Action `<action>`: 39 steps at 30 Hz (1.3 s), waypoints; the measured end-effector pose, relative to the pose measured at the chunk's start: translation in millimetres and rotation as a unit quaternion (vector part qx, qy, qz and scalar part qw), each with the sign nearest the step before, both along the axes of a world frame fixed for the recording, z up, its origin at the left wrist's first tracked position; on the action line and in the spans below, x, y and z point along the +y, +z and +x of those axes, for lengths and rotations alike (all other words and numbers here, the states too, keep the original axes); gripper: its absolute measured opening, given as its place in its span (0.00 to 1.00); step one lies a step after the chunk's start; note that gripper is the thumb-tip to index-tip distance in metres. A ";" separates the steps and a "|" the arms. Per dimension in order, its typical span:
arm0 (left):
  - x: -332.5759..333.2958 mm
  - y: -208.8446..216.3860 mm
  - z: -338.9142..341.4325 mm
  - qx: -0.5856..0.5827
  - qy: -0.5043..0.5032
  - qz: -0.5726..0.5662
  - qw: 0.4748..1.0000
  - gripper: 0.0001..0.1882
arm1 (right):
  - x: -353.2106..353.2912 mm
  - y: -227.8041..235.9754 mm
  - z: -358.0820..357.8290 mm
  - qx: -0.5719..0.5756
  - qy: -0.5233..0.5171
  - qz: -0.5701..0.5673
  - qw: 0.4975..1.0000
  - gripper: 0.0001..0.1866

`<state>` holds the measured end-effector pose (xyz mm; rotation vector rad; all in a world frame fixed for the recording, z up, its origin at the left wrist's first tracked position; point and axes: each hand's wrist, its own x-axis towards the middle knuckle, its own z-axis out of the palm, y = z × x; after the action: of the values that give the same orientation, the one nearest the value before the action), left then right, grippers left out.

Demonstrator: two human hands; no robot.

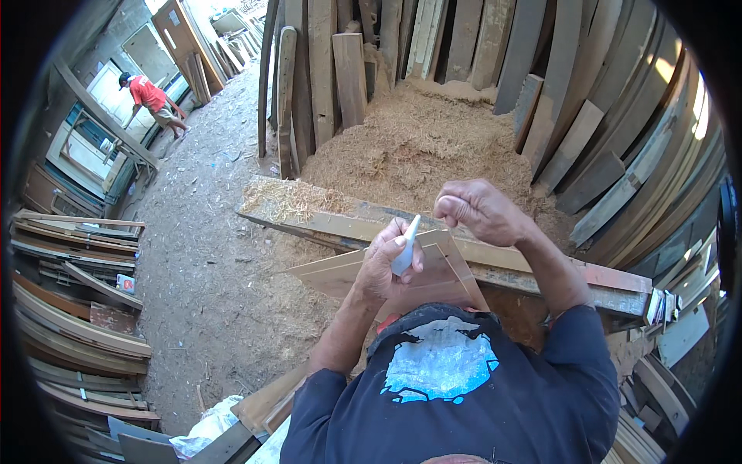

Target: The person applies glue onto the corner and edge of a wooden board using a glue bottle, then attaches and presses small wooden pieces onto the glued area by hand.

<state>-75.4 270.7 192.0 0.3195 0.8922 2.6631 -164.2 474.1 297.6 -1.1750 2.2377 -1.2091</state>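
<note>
My left hand (pixel 375 267) is wrapped round a small white squeeze bottle (pixel 405 254), its long tapered nozzle pointing up. To the right of the nozzle and apart from it, my right hand (pixel 485 214) is raised with the fingers curled in and pressed together. Whatever it may pinch is too small or hidden to make out. Below both hands a wooden panel (pixel 332 276) with a pale edge strip leans against a long plank bench (pixel 363 232). My arms and body hide part of the panel.
Wood shavings (pixel 421 143) are heaped behind the bench, and more lie on its left end. Upright planks (pixel 313 77) line the back and right. Stacked boards (pixel 77 317) stand along the left. A person in a red shirt (pixel 147 94) bends over at the far left.
</note>
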 end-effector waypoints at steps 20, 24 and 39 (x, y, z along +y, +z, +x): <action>-1.7 22.9 5.2 0.304 0.335 -0.601 0.659 0.11 | -26.8 -12.4 1.1 -0.015 0.093 0.042 0.995 0.21; -9.0 35.3 12.7 0.301 0.283 -0.575 0.707 0.11 | -23.0 -8.0 3.3 0.057 0.123 0.063 0.989 0.21; -1.5 19.8 -1.7 0.040 -0.008 -0.024 0.999 0.16 | -13.8 12.6 -13.0 0.139 0.189 -0.018 0.972 0.18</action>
<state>-77.1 269.2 211.8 0.4222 0.9724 2.6249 -177.2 460.3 310.2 -1.7823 2.0453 -0.9840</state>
